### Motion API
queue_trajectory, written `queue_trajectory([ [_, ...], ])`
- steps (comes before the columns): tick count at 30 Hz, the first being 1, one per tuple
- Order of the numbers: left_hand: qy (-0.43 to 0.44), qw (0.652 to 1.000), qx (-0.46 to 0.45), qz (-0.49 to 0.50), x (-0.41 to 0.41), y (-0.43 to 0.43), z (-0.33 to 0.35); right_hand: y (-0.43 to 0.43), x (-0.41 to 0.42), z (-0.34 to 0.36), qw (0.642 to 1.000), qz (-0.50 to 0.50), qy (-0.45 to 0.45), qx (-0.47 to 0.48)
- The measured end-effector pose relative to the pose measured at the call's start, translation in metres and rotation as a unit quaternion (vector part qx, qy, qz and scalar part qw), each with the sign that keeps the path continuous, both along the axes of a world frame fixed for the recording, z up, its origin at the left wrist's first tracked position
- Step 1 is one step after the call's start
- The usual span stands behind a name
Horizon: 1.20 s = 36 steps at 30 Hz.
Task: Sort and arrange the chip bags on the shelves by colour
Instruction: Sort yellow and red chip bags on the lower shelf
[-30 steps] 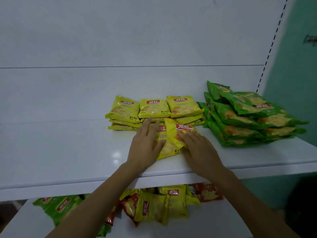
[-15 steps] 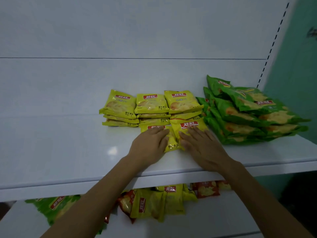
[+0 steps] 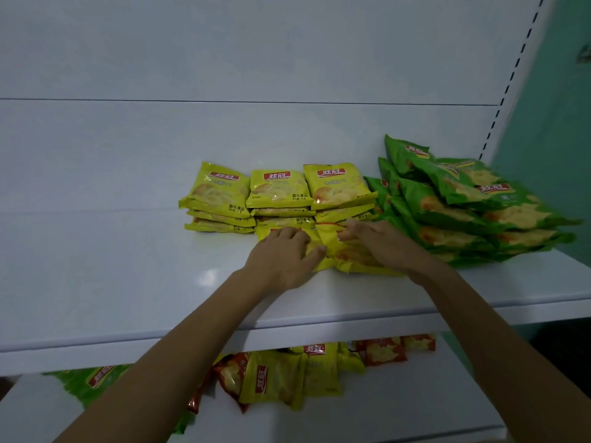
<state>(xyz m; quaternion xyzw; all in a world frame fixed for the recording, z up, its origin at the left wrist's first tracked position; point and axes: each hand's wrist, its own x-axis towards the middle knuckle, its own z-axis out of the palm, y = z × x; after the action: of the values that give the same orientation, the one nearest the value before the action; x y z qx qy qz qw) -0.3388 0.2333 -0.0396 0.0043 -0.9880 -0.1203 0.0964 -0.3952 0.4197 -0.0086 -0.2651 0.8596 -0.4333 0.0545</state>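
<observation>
On the upper shelf [image 3: 128, 282], the green heap [image 3: 463, 212] at right slumps loosely; a nudge could spill it onto the centre yellow stacks [image 3: 281, 193]. The two front yellow bags [image 3: 331, 252] could slide off the edge. Left grip [image 3: 281, 254] rests relaxed on one; right grip [image 3: 383, 247] curls fingers on the other, hold unclear.

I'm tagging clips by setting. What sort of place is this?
Likely a shop or stockroom: white retail shelving with a slotted upright, same-brand yellow bags stacked beside green bags, and mixed bags on the lower shelf.
</observation>
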Motion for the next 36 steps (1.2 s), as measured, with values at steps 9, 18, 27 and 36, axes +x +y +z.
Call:
queue_trajectory([
  [9, -0.030, 0.998, -0.056, 0.017, 0.003, 0.004, -0.012, -0.006, -0.014, -0.042, 0.924, 0.001, 0.225, 0.309],
  [18, -0.010, 0.999, -0.045, 0.017, -0.001, 0.005, -0.011, -0.006, -0.015, -0.051, 0.898, -0.002, 0.304, 0.319],
  [27, 0.120, 0.989, -0.059, 0.060, 0.021, 0.004, -0.019, 0.007, 0.002, -0.056, 0.919, -0.059, 0.296, 0.253],
  [36, 0.097, 0.993, 0.043, 0.051, 0.031, 0.006, -0.018, 0.012, 0.010, -0.055, 0.921, -0.085, 0.366, 0.106],
])
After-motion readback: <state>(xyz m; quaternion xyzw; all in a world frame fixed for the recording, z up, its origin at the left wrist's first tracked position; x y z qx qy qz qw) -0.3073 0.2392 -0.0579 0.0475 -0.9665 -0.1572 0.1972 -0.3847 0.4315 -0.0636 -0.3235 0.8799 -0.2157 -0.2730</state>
